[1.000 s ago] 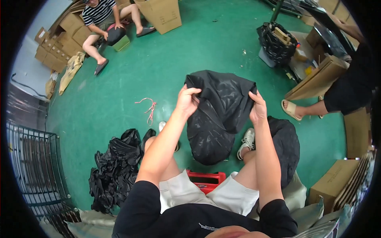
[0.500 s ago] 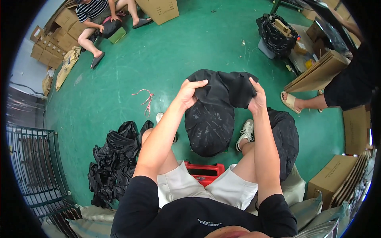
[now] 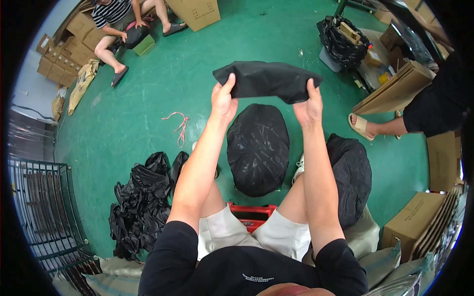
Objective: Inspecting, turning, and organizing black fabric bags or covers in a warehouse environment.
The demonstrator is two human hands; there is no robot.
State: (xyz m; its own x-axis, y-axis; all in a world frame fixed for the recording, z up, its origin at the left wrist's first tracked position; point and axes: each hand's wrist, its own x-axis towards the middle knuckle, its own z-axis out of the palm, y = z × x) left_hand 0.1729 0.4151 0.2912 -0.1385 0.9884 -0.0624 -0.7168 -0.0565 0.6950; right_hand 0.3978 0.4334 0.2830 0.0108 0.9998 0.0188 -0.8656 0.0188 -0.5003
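Note:
A black fabric piece (image 3: 269, 80) is stretched sideways between my two hands, a little above the floor ahead of me. My left hand (image 3: 224, 102) grips its left end, thumb on top. At the other end my right hand (image 3: 309, 106) pinches it in the same way. Nearer to me, between my feet, sits a rounded black fabric-covered bundle (image 3: 258, 150), its surface creased and marked with pale smudges. The held fabric is apart from the bundle. What lies inside the bundle is hidden.
Crumpled black fabric (image 3: 140, 207) lies on my left, and another black bundle (image 3: 348, 177) by my right leg. A red plastic object (image 3: 252, 217) is between my thighs. Pink string (image 3: 181, 129) lies on the floor. One person (image 3: 118, 19) sits far left; another's sandalled foot (image 3: 363, 127) stands right.
Both hands have moved away from me, lifting the black fabric off the rounded bundle. The fabric is now pulled into a flatter strip, and the bundle's far end is uncovered.

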